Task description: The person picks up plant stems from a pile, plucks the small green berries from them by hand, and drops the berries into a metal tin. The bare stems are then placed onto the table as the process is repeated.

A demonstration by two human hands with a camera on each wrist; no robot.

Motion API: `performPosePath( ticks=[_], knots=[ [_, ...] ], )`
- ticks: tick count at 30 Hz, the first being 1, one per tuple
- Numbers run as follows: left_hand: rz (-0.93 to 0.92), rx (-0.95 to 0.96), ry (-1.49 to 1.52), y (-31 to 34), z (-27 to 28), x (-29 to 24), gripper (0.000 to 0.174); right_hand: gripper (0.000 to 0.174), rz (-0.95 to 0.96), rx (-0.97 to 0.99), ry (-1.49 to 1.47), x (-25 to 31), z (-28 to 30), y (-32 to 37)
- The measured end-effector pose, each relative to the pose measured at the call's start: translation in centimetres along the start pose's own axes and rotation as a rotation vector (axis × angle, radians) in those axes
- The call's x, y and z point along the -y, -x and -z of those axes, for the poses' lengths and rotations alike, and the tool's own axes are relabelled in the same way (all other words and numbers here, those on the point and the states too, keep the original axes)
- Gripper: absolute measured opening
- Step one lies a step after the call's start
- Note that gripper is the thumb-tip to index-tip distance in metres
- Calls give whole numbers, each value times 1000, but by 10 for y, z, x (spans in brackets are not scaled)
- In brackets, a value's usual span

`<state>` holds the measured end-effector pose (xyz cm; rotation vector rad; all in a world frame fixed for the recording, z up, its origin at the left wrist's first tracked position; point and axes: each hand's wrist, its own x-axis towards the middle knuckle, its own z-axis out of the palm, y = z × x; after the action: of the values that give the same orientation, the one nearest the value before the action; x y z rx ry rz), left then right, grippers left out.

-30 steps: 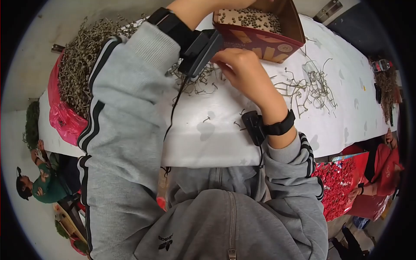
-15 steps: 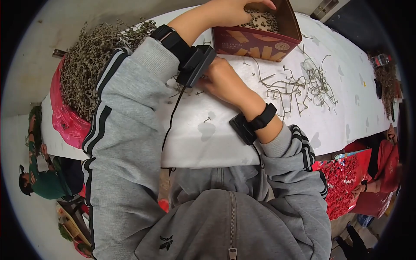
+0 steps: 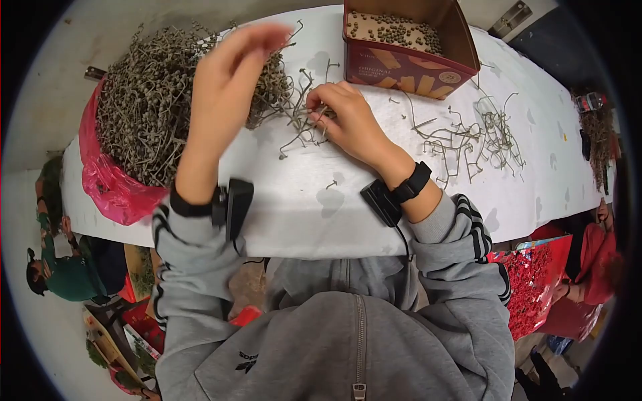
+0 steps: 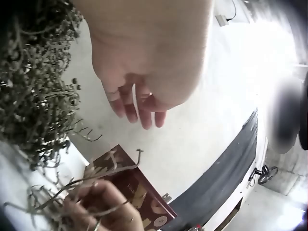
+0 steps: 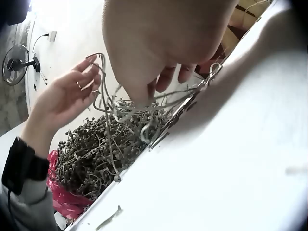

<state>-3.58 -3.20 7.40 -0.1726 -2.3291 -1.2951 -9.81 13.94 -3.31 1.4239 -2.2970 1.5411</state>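
My left hand [image 3: 224,100] is raised over the near side of a heap of dried stalks with small round pods [image 3: 150,113]; its fingers are extended and slightly blurred. In the right wrist view that left hand [image 5: 65,98] shows an exposed palm, with a stalk end overlapping its fingertips. My right hand [image 3: 354,123] is low over the table, pinching a few thin dried stalks [image 3: 297,117] between thumb and fingers. Just beyond it stands a dark red box [image 3: 411,72] with loose round pods [image 3: 401,33] inside.
A pink plastic bag [image 3: 110,194] lies under the heap at the left. Bare, tangled stems [image 3: 461,144] are spread right of my right hand on the white tablecloth [image 3: 294,227]. Other people sit at both sides, one beside a tray of red pieces [image 3: 535,287].
My left hand has left the box and swung left to the heap. The right hand has shifted left from the box front, and stalks now show in its fingers.
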Motion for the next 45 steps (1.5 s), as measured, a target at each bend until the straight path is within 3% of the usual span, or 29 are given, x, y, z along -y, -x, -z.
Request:
performPosePath(
  ticks=[1,3,8,12,16,19,24,27,37,41,44,45],
  knots=[
    [-1,3,1,14,-1,-1,31,18,-2,-2,1,1,1,0],
    [285,73,-6,37,-4,5,25,19,38,-20,-71,3,5,-2],
    [169,177,-228,50,-26,20,21,16,84,-97,-91,9,11,-4],
    [302,256,-72,44,-30,27,25,16,73,-112,-25,11,15,-5],
    [210,213,-63,46,-38,32,20,18,14,-157,-84,11,19,-6],
    [135,199,118,52,-46,51,18,21,13,-150,-118,15,18,-7],
    [269,171,387,60,-54,58,20,26,42,-148,-97,13,16,-8],
    [141,149,339,59,-58,65,21,23,58,-154,-147,1,9,-7],
    [379,160,593,59,-59,64,18,9,228,-97,141,4,-7,-11],
    [376,120,686,58,-64,66,18,11,12,-96,42,12,-10,-6],
    [318,148,683,59,-64,68,18,17,-402,-10,-353,18,-8,-4],
    [368,118,751,60,-65,70,19,17,-402,-9,-353,14,-6,-4]
  ],
)
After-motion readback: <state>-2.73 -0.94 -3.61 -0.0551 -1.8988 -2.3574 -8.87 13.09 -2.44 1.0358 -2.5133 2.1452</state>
